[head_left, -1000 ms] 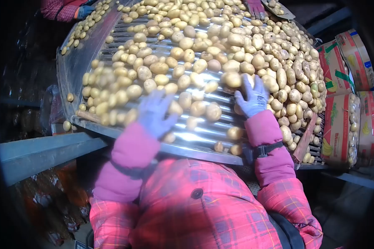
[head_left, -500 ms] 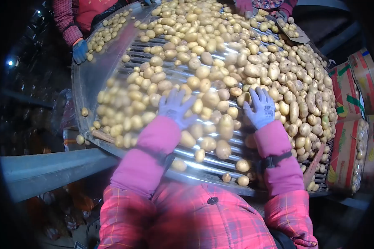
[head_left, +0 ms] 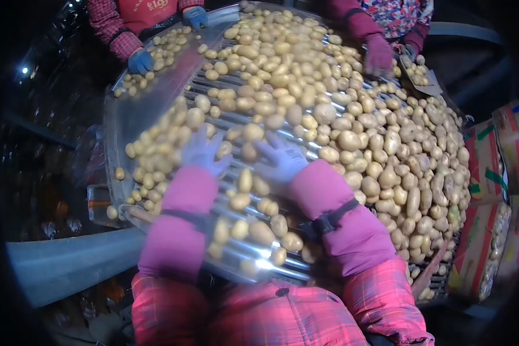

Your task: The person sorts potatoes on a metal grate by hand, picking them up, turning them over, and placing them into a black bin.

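Observation:
Potatoes (head_left: 282,75) cover much of a slatted metal sorting table (head_left: 236,109). My left hand (head_left: 205,151), in a pale purple glove, lies with spread fingers against the potatoes on the left side. My right hand (head_left: 281,160), gloved alike, is a short way to its right, fingers stretched toward a few potatoes (head_left: 249,151) between the two hands. Both hands are slightly blurred, and neither is closed round a potato. Below them, several loose potatoes (head_left: 260,233) lie on the bars close to my body.
Across the table, one person's blue-gloved hand (head_left: 140,61) is by potatoes at the left, another's pink-gloved hand (head_left: 379,56) at the right. A box of potatoes (head_left: 418,75) sits on the far rim. Cardboard cartons (head_left: 473,248) stand right; a metal beam (head_left: 75,265) runs left.
Both my hands have moved left, the right one much farther, and now lie closer together. Potatoes have shifted around them. The pink-gloved hand opposite has reached further in over the table.

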